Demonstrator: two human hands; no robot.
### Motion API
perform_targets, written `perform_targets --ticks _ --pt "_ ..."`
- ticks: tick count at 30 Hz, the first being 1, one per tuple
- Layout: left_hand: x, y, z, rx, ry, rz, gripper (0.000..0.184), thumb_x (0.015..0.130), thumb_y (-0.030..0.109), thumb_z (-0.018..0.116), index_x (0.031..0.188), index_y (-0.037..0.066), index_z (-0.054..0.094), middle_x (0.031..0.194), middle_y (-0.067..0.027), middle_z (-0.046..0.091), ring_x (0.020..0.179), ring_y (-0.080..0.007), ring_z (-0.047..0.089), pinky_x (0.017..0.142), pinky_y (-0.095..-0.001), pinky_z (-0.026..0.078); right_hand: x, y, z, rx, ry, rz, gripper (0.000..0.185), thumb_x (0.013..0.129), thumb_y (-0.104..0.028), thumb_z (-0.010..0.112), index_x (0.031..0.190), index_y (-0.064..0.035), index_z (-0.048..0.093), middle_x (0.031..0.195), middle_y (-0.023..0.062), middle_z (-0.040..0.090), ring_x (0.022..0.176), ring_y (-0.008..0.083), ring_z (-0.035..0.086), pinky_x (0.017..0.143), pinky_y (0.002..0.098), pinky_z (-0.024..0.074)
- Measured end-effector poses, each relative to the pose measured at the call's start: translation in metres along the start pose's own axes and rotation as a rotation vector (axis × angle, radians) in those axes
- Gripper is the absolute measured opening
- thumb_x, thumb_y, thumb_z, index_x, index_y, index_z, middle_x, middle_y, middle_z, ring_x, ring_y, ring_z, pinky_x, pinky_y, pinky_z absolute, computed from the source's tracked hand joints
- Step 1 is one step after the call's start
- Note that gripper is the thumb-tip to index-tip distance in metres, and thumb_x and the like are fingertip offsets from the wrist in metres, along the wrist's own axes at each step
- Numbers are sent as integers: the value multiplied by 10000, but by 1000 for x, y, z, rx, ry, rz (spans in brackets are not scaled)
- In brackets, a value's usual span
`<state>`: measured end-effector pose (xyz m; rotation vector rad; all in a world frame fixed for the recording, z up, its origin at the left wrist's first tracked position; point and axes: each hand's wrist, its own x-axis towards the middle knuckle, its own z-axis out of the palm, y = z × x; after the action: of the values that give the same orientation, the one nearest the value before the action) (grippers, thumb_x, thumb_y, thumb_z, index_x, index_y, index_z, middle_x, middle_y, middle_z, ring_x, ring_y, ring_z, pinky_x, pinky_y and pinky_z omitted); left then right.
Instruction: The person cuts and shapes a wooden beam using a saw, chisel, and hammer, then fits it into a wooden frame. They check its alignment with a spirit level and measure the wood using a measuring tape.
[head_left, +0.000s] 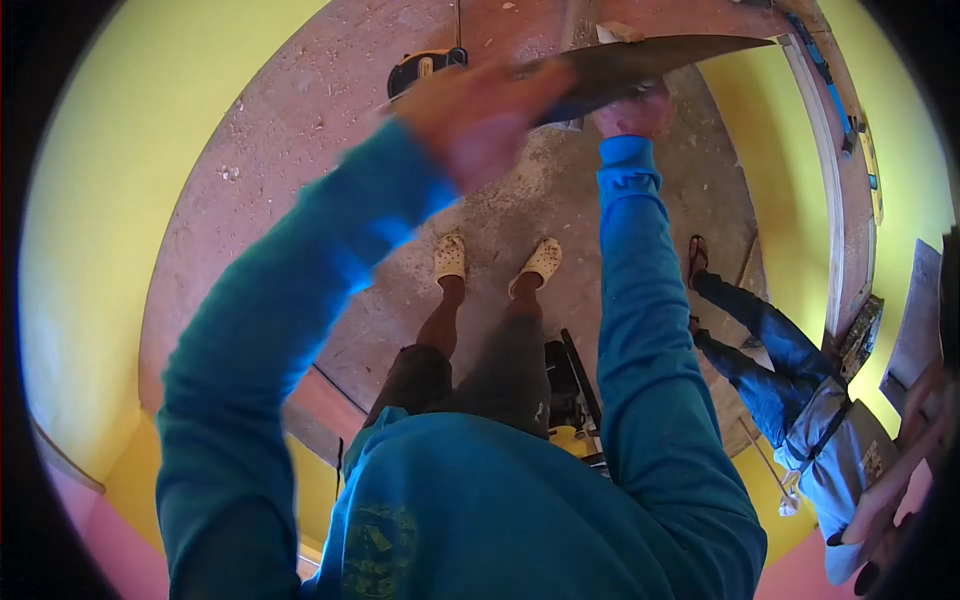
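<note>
Nearest, a blue shirt (480, 500) is filling the foreground, its sleeves reaching forward. The blurred left hand (485, 120) is overlapping a long, dark, pointed strip (650, 68), and the right hand (637, 112) is meeting its lower edge; I cannot tell how tightly either is gripping. Below, cream clogs (450, 258) are resting on the dusty floor (300, 200).

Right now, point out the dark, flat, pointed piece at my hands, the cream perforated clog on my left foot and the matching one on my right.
Dark, flat, pointed piece (655, 66): head view, broad face.
Left cream perforated clog (451, 256): head view, upper.
Right cream perforated clog (543, 260): head view, upper.
</note>
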<state>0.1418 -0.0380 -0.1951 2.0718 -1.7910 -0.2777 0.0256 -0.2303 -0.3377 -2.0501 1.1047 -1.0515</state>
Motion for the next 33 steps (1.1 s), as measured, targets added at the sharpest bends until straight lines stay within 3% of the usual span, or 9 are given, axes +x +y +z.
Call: perform_targets --ticks 5,8,11,16,20,22,26,29,33 --pt "-125 -11 -57 -22 9 -59 716 632 -42 602 1308 148 463 720 -119 514 626 -306 561 547 -408 473 -21 -27 2 -125 32 -55 271 679 -256 732 908 -121 682 829 113 660 804 337 622 697 425 511" --pt "-194 7 -91 91 17 -150 759 588 -70 623 1304 153 505 723 -113 521 628 -290 574 545 -401 474 -21 -16 -1 -50 -49 -5 287 774 -185 688 1010 -28 644 927 90 675 843 211 632 752 351 512" --pt "-144 -14 -55 25 -51 -76 693 643 -97 592 1309 57 478 799 -141 575 677 -308 601 591 -384 504 -25 2 8 104 60 -43 273 682 -247 731 894 -85 673 786 131 649 779 340 626 686 424 509" --pt "-32 -4 7 14 83 68 768 634 -44 614 1354 153 435 756 -122 543 664 -294 585 584 -378 497 -26 19 8 305 -43 114 264 675 -261 754 845 -80 663 757 128 644 738 341 627 660 429 502" --pt "-194 -9 -78 55 -77 -143 727 610 -39 646 1310 78 489 742 -101 536 662 -269 585 595 -373 497 -29 -21 1 88 28 -30 254 680 -285 757 790 -79 657 731 116 646 706 344 625 637 434 496" --pt "-230 -4 -94 73 29 -111 712 591 -46 654 1283 45 515 730 -92 535 661 -262 587 594 -374 494 -37 -35 -4 3 -23 -25 252 737 -216 738 903 -41 666 827 101 686 769 222 650 705 350 511" --pt "-118 -27 -24 -117 44 -3 685 659 -65 581 1315 99 470 842 -146 569 687 -304 600 586 -383 493 -46 -41 -2 -83 -84 21 271 760 -175 731 975 -22 670 879 90 708 812 150 662 736 303 516" --pt "-67 -18 1 -22 147 92 697 687 -4 571 1353 144 430 795 -140 529 671 -317 582 565 -410 476 -47 -30 4 -8 56 -226 281 697 -268 760 868 -72 652 740 102 668 686 279 644 624 385 504" --pt "-180 -15 -69 -21 21 -51 719 655 -26 618 1336 139 458 746 -89 529 613 -282 563 550 -375 483 -44 -41 2 200 -32 13 287 719 -251 746 902 -52 650 795 101 695 735 232 673 674 354 520"
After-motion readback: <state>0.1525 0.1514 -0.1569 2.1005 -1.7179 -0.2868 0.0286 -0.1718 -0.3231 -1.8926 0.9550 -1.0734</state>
